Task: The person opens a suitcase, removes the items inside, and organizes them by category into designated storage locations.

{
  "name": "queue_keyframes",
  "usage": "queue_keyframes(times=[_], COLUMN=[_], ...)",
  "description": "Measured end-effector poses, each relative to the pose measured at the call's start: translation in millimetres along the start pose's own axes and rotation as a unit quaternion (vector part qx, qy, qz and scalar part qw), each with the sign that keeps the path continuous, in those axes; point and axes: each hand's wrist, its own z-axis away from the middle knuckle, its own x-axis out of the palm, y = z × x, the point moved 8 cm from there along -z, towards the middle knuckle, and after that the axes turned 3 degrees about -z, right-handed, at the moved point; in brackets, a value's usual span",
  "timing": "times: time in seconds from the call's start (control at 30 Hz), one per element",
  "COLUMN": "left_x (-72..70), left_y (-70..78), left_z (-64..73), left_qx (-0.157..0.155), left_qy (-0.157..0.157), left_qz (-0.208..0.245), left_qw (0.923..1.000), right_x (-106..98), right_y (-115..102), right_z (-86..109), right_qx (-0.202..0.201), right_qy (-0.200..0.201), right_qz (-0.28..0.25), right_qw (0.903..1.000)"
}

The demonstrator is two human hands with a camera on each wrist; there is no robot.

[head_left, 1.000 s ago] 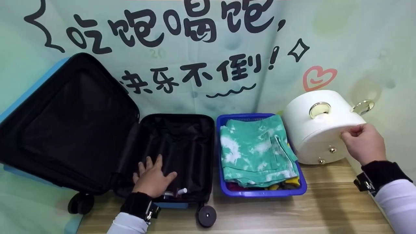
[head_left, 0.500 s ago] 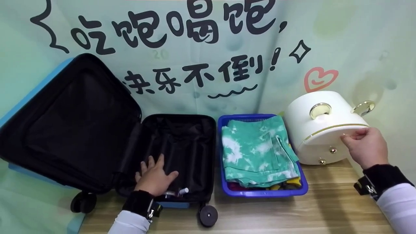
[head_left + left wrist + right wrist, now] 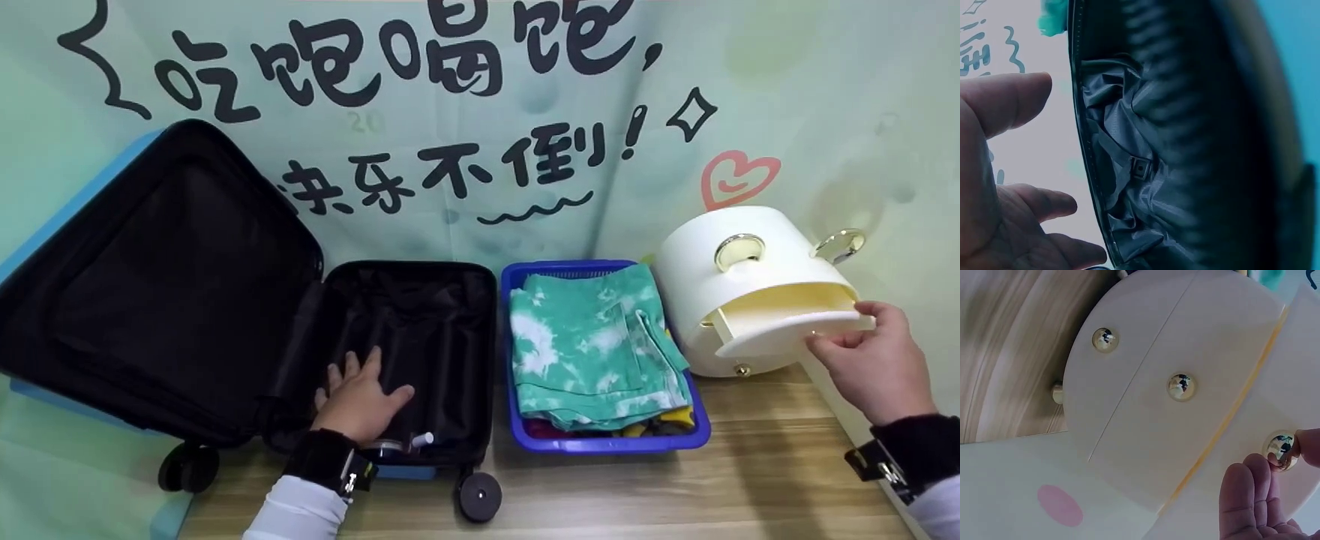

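My right hand (image 3: pixel 883 364) pinches the gold knob (image 3: pixel 1280 444) of the top drawer (image 3: pixel 787 337) between thumb and fingers. That drawer stands partly out of a white rounded drawer box (image 3: pixel 694 262), and its pale inside shows. Lower knobs (image 3: pixel 1182 387) sit on the box's face in the right wrist view. My left hand (image 3: pixel 360 405), fingers spread, is over the black-lined lower half of an open suitcase (image 3: pixel 492 352) and holds nothing. By its wrist, a small white-capped tube (image 3: pixel 422 440) and a round container (image 3: pixel 386 448) lie in the suitcase.
Between suitcase and box stands a blue basket (image 3: pixel 611 446) with folded green-and-white tie-dye cloth (image 3: pixel 585 345) on top. The suitcase lid (image 3: pixel 180 285) leans up at left. A wheel (image 3: pixel 480 497) juts over the wooden tabletop (image 3: pixel 600 495). A printed cloth (image 3: pixel 450 225) hangs behind.
The top drawer has slid from closed to partly out, toward me, as my right hand pulled its knob outward and slightly to the right. The left hand has barely moved.
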Motion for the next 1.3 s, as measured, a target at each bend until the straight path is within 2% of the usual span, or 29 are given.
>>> queue_keyframes(times=[0.17, 0.27, 0.43, 0.6, 0.73, 0.83, 0.9, 0.97, 1.03, 1.2, 1.3], left_x=[-5.0, -6.7, -5.7, -0.7, 10.4, 27.0, 38.9, 48.4, 54.4, 61.3, 65.4], left_y=[4.8, 5.9, 10.0, 23.0, 40.1, 52.9, 57.7, 60.7, 62.6, 65.7, 64.5], left_z=[-5.9, -13.9, -24.9, -22.0, -15.1, -8.9, -5.8, -3.3, -1.7, 0.8, 1.3], left_qx=[0.001, 0.004, 0.036, 0.065, 0.099, 0.134, 0.151, 0.166, 0.179, 0.200, 0.196], left_qy=[-0.003, -0.021, -0.055, -0.077, -0.091, -0.113, -0.128, -0.140, -0.142, -0.128, -0.125], left_qz=[-0.002, -0.004, -0.017, -0.066, -0.120, -0.165, -0.192, -0.217, -0.231, -0.239, -0.261], left_qw=[1.0000, 0.9998, 0.9977, 0.9927, 0.9837, 0.9708, 0.9612, 0.9517, 0.9458, 0.9416, 0.9371], right_x=[-5.3, -8.3, -9.1, -10.9, -19.3, -25.6, -26.4, -25.9, -25.1, -23.9, -20.8], right_y=[1.9, 4.0, 6.4, 4.5, 1.8, -2.1, -5.8, -9.7, -13.3, -22.0, -25.1], right_z=[5.8, 8.2, 8.9, 9.5, 11.9, 14.9, 16.6, 17.8, 19.1, 21.5, 21.5], right_qx=[-0.005, -0.005, -0.007, -0.013, -0.014, -0.013, -0.013, -0.010, -0.008, -0.017, -0.023], right_qy=[0.003, 0.003, 0.000, 0.001, 0.052, 0.104, 0.119, 0.122, 0.120, 0.115, 0.101], right_qz=[0.012, 0.018, 0.021, 0.019, 0.004, -0.011, -0.018, -0.013, -0.010, 0.000, 0.011], right_qw=[0.9999, 0.9998, 0.9997, 0.9997, 0.9986, 0.9945, 0.9926, 0.9923, 0.9927, 0.9932, 0.9945])
